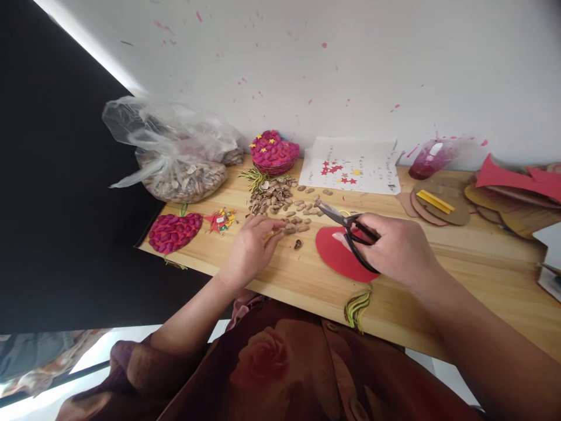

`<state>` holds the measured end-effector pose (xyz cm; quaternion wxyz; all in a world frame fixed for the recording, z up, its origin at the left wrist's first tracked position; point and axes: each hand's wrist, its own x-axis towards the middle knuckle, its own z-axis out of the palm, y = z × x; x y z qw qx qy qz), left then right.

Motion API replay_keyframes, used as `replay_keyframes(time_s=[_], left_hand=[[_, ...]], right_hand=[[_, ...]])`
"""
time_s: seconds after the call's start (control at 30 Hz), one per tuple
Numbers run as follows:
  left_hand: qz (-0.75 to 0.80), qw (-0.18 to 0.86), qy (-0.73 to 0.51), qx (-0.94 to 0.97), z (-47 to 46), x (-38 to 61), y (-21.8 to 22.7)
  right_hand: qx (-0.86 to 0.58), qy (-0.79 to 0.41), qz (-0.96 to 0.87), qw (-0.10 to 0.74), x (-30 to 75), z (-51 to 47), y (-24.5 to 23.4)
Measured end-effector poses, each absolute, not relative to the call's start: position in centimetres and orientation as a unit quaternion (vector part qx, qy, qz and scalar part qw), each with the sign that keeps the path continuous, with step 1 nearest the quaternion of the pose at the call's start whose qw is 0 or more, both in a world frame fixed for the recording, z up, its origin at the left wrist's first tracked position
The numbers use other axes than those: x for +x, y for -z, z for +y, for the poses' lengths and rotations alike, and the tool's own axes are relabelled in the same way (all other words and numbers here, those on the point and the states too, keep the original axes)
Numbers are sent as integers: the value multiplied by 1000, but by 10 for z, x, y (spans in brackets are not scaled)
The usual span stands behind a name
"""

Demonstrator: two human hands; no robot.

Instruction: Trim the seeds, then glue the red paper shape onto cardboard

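Note:
My right hand (397, 248) grips a pair of black-handled scissors (346, 221), the blades pointing up and left above the table. Beneath them lies a red oval paper piece (335, 257), with a yellow-green tassel (358, 310) below its lower edge. My left hand (252, 248) reaches over the wood, thumb and forefinger slightly apart at a peanut shell (290, 230). More peanut shells (274, 196) are heaped and scattered beyond it. One small dark piece (298, 244) sits between my hands.
A plastic bag of shells (184, 178) stands back left. Nearby are a magenta shell-covered ornament (175, 232), small stars (223, 219) and a magenta shell-covered basket (275, 155). A written sheet (350, 166), a cup of magenta liquid (432, 161) and cardboard pieces (456, 202) line the wall.

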<state>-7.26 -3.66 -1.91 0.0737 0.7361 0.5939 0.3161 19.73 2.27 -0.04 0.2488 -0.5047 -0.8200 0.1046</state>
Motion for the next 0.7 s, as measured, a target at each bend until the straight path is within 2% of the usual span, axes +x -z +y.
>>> replay_keyframes(time_s=[0.3, 0.7], left_hand=[[565, 18, -261, 783, -5, -66, 28], [570, 31, -262, 778, -9, -79, 17]], right_hand=[[-529, -116, -806, 240, 198, 24, -3], [-529, -109, -808, 234, 200, 26, 0]])
